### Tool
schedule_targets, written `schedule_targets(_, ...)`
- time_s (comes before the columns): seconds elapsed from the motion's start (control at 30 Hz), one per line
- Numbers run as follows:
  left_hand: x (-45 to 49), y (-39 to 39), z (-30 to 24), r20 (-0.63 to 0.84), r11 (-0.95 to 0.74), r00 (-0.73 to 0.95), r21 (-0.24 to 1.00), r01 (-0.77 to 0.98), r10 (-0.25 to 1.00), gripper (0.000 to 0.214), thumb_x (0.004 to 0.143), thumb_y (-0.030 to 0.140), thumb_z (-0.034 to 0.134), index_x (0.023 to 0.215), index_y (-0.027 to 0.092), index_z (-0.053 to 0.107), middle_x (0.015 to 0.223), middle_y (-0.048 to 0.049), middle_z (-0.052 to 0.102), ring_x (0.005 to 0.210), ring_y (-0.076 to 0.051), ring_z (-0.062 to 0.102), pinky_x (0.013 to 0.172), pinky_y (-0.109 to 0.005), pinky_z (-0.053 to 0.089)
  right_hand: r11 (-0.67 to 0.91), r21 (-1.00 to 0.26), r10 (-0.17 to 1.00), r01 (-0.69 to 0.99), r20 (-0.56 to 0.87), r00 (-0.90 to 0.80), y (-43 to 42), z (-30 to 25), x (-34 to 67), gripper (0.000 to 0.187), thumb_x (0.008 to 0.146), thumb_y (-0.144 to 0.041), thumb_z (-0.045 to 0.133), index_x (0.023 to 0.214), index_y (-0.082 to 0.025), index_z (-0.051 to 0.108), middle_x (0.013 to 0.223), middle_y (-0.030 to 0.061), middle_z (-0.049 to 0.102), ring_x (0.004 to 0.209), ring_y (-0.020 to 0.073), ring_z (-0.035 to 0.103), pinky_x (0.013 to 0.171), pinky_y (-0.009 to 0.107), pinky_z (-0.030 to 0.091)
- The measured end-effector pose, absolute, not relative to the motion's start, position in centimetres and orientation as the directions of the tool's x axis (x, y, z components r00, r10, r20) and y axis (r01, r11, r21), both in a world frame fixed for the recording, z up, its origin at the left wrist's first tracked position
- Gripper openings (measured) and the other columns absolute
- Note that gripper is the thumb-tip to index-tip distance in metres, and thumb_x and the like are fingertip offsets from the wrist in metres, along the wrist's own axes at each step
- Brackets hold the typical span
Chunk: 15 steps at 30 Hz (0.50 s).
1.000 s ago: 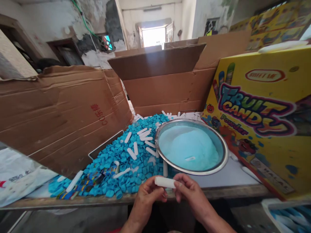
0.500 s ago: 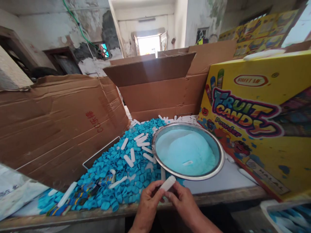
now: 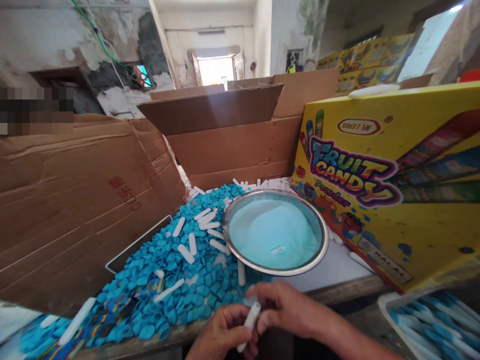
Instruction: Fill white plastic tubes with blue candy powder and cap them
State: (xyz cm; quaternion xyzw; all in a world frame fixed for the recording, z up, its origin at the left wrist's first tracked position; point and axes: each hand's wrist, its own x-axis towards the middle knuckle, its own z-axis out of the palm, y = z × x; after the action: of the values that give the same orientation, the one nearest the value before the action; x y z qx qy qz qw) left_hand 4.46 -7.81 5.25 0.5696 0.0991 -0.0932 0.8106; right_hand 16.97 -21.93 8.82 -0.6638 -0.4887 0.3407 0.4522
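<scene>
My left hand (image 3: pixel 227 332) grips a white plastic tube (image 3: pixel 249 322), tilted, with its open end up. Just to the right, my right hand (image 3: pixel 279 305) is curled near the tube's mouth. A small pale piece (image 3: pixel 250 300) shows at its fingertips, too blurred to name. Beyond the hands stands a steel bowl (image 3: pixel 325 245) of light blue powder (image 3: pixel 279 230), with a small whitish thing (image 3: pixel 278 249) lying on the powder. To the left spreads a heap of blue caps (image 3: pixel 150 280) with white tubes (image 3: pixel 186 254) scattered on top.
Cardboard flaps (image 3: pixel 228 145) wall the table's back and left. On the right stands a yellow fruit candy powder box (image 3: pixel 375 235). A white bin (image 3: pixel 388 310) of blue-and-white filled tubes sits below the table edge at lower right. More white tubes (image 3: pixel 275 183) lie behind the bowl.
The view has swung right. The tube, earlier between both hands, has come lower and sits upright in my left hand; my right hand has turned across its top.
</scene>
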Motion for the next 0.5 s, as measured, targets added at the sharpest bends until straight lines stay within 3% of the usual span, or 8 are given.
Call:
schedule_targets(0.07, 4.4, -7.7, 5.0, -0.244, 0.353, 0.970, 0.909, 0.222, 0.020, 0.041, 0.059, 0.044, 0.075, 0.082, 0.011, 0.065, 0.063, -0.0042, 0.064, 0.052, -0.013, 0.057, 0.051, -0.022, 0.042, -0.221, -0.863, 0.935, 0.454, -0.055, 0.351, -22.3, 9.3, 19.7, 0.029, 0.072, -0.024, 0.062, 0.101, -0.020, 0.062, 0.074, -0.0010, 0.066, 0.066, 0.0149, 0.059, 0.056, 0.020, 0.041)
schedule_targets(0.1, 4.4, -7.6, 4.9, -0.235, 0.357, 0.970, 0.912, 0.200, 0.058, 0.042, 0.060, 0.044, 0.075, 0.085, 0.012, 0.064, 0.065, -0.0046, 0.065, 0.055, -0.014, 0.058, 0.052, -0.022, 0.042, -0.284, -0.779, 0.905, 0.560, -0.024, 0.425, -22.4, 9.5, 21.5, 0.027, 0.075, -0.022, 0.058, 0.101, -0.019, 0.062, 0.077, 0.0006, 0.066, 0.070, 0.0153, 0.059, 0.060, 0.021, 0.042)
schedule_targets(0.13, 4.3, -7.4, 4.6, -0.229, 0.356, 0.969, 0.916, 0.183, 0.092, 0.042, 0.060, 0.043, 0.075, 0.086, 0.013, 0.063, 0.067, -0.0051, 0.066, 0.057, -0.014, 0.058, 0.054, -0.023, 0.042, -0.343, -0.640, 0.888, 0.688, 0.018, 0.460, -22.4, 9.6, 23.4, 0.023, 0.078, -0.019, 0.053, 0.098, -0.018, 0.064, 0.087, 0.0033, 0.067, 0.078, 0.0164, 0.060, 0.068, 0.022, 0.042)
schedule_targets(0.2, 3.9, -6.9, 3.9, -0.223, 0.347, 0.967, 0.923, 0.169, 0.122, 0.044, 0.059, 0.045, 0.075, 0.087, 0.013, 0.063, 0.069, -0.0062, 0.067, 0.060, -0.015, 0.058, 0.056, -0.024, 0.041, -0.455, -0.259, 0.887, 0.852, -0.051, 0.458, -22.2, 9.7, 26.9, 0.024, 0.077, -0.013, 0.050, 0.093, -0.018, 0.067, 0.093, 0.0070, 0.066, 0.083, 0.0189, 0.061, 0.069, 0.024, 0.042)
schedule_targets(0.23, 3.7, -6.7, 3.5, -0.223, 0.349, 0.967, 0.922, 0.169, 0.120, 0.046, 0.059, 0.045, 0.075, 0.088, 0.013, 0.063, 0.069, -0.0066, 0.067, 0.060, -0.015, 0.058, 0.057, -0.024, 0.042, -0.460, -0.192, 0.888, 0.867, -0.079, 0.453, -22.0, 9.7, 28.3, 0.025, 0.074, -0.010, 0.051, 0.090, -0.017, 0.068, 0.091, 0.0089, 0.066, 0.081, 0.0203, 0.061, 0.066, 0.024, 0.042)
schedule_targets(0.37, 2.9, -6.1, 2.5, -0.202, 0.370, 0.968, 0.919, 0.136, 0.146, 0.046, 0.059, 0.047, 0.075, 0.089, 0.015, 0.062, 0.070, -0.0063, 0.067, 0.062, -0.017, 0.060, 0.058, -0.027, 0.043, -0.409, -0.069, 0.906, 0.910, -0.152, 0.395, -20.8, 9.0, 30.6, 0.027, 0.066, -0.001, 0.053, 0.083, -0.016, 0.069, 0.084, 0.0101, 0.067, 0.074, 0.0214, 0.062, 0.060, 0.025, 0.041)
schedule_targets(0.5, 2.3, -5.6, 2.7, -0.227, 0.364, 0.959, 0.919, 0.153, 0.169, 0.046, 0.059, 0.048, 0.075, 0.089, 0.015, 0.063, 0.071, -0.0059, 0.067, 0.064, -0.018, 0.060, 0.059, -0.027, 0.043, -0.358, -0.004, 0.920, 0.934, -0.168, 0.353, -20.1, 7.9, 30.2, 0.025, 0.069, 0.001, 0.050, 0.077, -0.014, 0.068, 0.082, 0.0116, 0.067, 0.072, 0.0210, 0.062, 0.061, 0.026, 0.042)
